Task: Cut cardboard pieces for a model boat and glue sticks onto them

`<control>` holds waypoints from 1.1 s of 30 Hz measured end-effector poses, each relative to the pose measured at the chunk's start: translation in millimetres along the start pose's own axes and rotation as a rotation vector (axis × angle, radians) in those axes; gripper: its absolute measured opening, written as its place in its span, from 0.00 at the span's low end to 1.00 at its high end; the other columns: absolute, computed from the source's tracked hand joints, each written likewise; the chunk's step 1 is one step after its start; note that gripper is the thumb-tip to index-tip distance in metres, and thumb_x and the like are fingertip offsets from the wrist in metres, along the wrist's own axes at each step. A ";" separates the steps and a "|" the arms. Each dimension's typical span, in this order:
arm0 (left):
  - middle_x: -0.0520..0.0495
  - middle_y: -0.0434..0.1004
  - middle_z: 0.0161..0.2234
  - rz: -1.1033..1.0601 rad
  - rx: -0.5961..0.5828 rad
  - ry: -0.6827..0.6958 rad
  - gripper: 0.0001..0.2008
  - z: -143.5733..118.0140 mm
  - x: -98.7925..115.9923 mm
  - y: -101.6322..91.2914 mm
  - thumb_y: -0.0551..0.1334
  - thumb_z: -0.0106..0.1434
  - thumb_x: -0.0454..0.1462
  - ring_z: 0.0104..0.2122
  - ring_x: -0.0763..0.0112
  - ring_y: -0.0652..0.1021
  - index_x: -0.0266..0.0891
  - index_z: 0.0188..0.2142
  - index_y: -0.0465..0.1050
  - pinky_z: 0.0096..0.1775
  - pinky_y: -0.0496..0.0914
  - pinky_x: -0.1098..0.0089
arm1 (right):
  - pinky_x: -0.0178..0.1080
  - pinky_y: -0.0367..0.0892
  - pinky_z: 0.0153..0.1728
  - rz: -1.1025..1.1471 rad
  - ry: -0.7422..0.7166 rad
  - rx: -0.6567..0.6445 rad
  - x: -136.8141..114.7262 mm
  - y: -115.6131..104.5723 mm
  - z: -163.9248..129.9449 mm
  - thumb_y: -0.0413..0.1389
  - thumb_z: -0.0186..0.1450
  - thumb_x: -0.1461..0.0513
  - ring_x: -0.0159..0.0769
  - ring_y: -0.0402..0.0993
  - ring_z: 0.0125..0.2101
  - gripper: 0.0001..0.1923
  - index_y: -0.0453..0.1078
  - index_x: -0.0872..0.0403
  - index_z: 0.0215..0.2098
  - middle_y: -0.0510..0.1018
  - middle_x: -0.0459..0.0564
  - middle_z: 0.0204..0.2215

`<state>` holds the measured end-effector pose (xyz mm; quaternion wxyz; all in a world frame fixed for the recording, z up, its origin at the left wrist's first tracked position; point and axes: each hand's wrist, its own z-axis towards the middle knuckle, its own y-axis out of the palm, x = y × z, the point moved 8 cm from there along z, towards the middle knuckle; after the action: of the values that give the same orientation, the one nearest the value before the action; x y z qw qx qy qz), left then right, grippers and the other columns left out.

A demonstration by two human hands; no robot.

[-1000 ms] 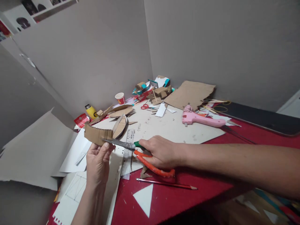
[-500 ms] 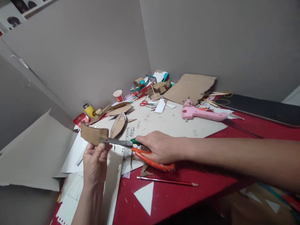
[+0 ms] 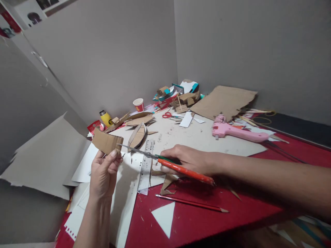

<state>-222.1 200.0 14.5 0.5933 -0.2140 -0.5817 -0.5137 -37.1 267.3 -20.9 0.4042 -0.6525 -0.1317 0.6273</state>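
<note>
Between the thumb and fingers of my left hand (image 3: 104, 174) a curved strip of brown cardboard (image 3: 106, 140) is pinched by its lower edge. My right hand (image 3: 184, 158) is wrapped round the handles of large scissors (image 3: 184, 169), one handle orange and the other green. Their blades point left, with the tips at the right end of the cardboard strip. Under the blades a clear plastic ruler (image 3: 144, 175) lies on the table. Just behind it rests a small boat-shaped cardboard piece (image 3: 137, 137).
A pink glue gun (image 3: 239, 132) lies at the right, before a brown cardboard sheet (image 3: 224, 103). Red scissors (image 3: 167, 115), a paper cup (image 3: 138, 105) and a yellow bottle (image 3: 105, 118) are farther back. A red pencil (image 3: 192, 203) and a white paper triangle (image 3: 165, 218) lie in front.
The scissors have turned in my right hand, so the orange handle now faces up more. The cardboard strip is tilted differently in my left hand. The whole view has shifted slightly.
</note>
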 end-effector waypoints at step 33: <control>0.48 0.77 0.28 0.081 -0.119 -0.069 0.15 -2.7 0.7 4.5 0.71 0.47 0.32 0.25 0.76 0.72 0.35 0.37 0.77 0.27 0.68 0.75 | 0.31 0.55 0.22 0.258 -0.067 -0.033 -9.4 17.7 -9.7 0.48 0.65 0.52 0.26 0.53 0.21 0.18 0.58 0.55 0.23 0.59 0.41 0.19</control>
<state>-217.2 199.1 16.1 0.5795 -0.2899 -0.5610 -0.5151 -35.8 246.1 -27.5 0.3048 -0.6494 -0.0705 0.6931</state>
